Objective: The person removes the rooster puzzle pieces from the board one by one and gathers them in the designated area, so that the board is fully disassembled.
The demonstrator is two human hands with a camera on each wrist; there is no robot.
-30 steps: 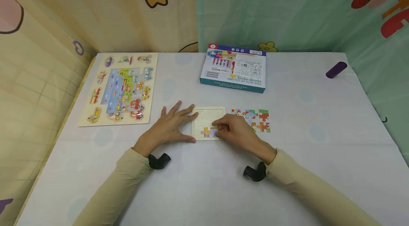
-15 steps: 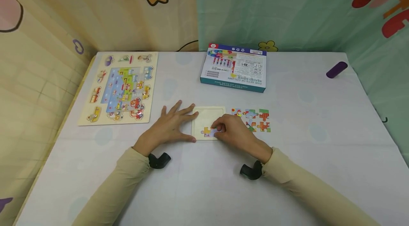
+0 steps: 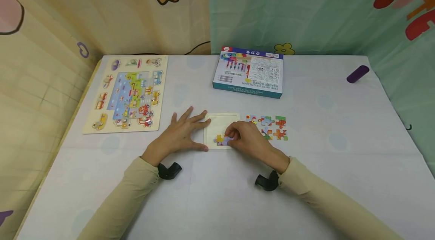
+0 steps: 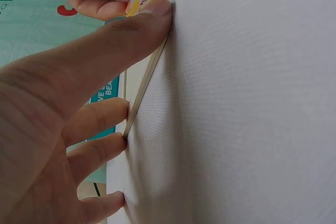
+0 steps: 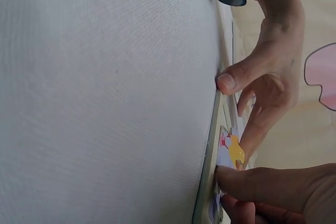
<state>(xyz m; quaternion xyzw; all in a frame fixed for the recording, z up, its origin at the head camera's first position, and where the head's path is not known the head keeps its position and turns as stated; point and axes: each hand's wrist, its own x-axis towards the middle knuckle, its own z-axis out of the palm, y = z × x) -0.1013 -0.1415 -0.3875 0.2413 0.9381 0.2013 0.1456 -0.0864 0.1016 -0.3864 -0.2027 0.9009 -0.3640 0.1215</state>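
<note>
A square pale wooden puzzle tray (image 3: pixel 221 123) lies on the table. My left hand (image 3: pixel 181 134) is spread at its left edge; in the left wrist view the thumb (image 4: pixel 142 24) and two fingertips touch that edge. Inside the tray, near its front edge, sit joined yellow and lilac jigsaw pieces (image 3: pixel 221 140). My right hand (image 3: pixel 249 140) has its thumb and index finger pinched at the right end of these, on a puzzle piece they mostly cover. The right wrist view shows the right thumb (image 5: pixel 247 182) down on the lilac pieces (image 5: pixel 224 153).
Several loose jigsaw pieces (image 3: pixel 280 134) lie right of the tray, partly behind the right hand. A bead box (image 3: pixel 248 74) stands at the back. A vehicle puzzle board (image 3: pixel 127 123) lies on the left, a purple cylinder (image 3: pixel 358 74) at the far right.
My right hand has shifted slightly left over the tray with its pinch kept, and more loose pieces show beside it. My left hand has stayed in place.
</note>
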